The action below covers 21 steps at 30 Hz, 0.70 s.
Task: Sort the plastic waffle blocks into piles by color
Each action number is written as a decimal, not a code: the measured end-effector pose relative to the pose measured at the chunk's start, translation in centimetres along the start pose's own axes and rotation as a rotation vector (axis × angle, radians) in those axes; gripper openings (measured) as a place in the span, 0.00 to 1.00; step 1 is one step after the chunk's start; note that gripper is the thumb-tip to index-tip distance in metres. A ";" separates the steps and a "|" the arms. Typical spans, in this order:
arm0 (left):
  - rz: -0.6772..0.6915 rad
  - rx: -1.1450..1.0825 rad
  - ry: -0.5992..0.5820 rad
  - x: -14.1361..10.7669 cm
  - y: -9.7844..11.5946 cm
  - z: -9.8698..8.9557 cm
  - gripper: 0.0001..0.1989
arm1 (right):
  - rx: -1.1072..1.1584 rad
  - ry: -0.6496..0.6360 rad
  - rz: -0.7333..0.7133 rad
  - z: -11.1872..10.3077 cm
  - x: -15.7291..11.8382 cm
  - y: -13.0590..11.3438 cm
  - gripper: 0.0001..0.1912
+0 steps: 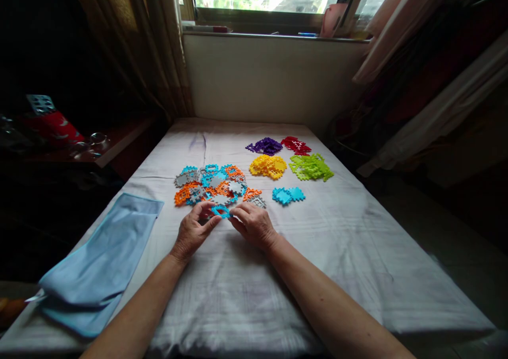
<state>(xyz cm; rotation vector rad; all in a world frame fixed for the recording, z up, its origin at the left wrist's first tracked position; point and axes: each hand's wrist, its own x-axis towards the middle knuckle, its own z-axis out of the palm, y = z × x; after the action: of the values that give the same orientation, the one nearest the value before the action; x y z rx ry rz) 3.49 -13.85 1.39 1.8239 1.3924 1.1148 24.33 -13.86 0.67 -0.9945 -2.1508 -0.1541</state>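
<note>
Between my two hands is a blue toothed plastic tile (220, 211) with an opening in its middle. My left hand (193, 231) pinches its left side between thumb and fingers. On the opposite side, my right hand (254, 223) grips the tile's right edge with its fingertips. Just beyond the hands lies a mixed heap of orange, grey and blue interlocking tiles (217, 181). To the right of it is a small group of blue tiles (283, 196).
Behind the blue group lie piles of yellow tiles (267, 167), lime green tiles (311, 167), purple tiles (265, 146) and red tiles (296, 145). A light blue cloth (107, 263) rests on the left of the sheet-covered table (337, 274). A dark side table (123, 136) stands at left.
</note>
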 end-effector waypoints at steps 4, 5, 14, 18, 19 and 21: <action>0.100 0.134 0.032 0.3 -0.8 -0.2 0.26 | 0.039 0.093 0.134 -0.8 -0.1 0.9 0.11; 0.144 0.199 0.055 0.3 -1.0 -0.2 0.26 | 0.049 0.128 0.201 -1.1 -0.2 1.5 0.11; 0.385 0.757 -0.119 0.1 -1.7 1.0 0.26 | -0.134 0.296 1.037 -6.1 -3.3 10.0 0.13; 0.404 0.787 -0.152 -0.1 -1.7 0.9 0.23 | -0.173 0.187 1.249 -7.1 -4.1 11.2 0.13; 0.415 0.778 -0.163 -0.1 -1.8 0.8 0.22 | -0.183 0.163 1.270 -7.2 -4.2 11.3 0.13; 0.439 0.750 -0.194 -0.1 -1.8 0.7 0.20 | -0.217 0.121 1.300 -7.4 -4.4 11.4 0.14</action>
<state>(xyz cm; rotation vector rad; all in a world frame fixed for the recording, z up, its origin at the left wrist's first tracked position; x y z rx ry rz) 3.23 -13.46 -0.45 2.7875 1.4379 0.5929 38.42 -11.55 0.83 -2.2065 -1.0447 0.1872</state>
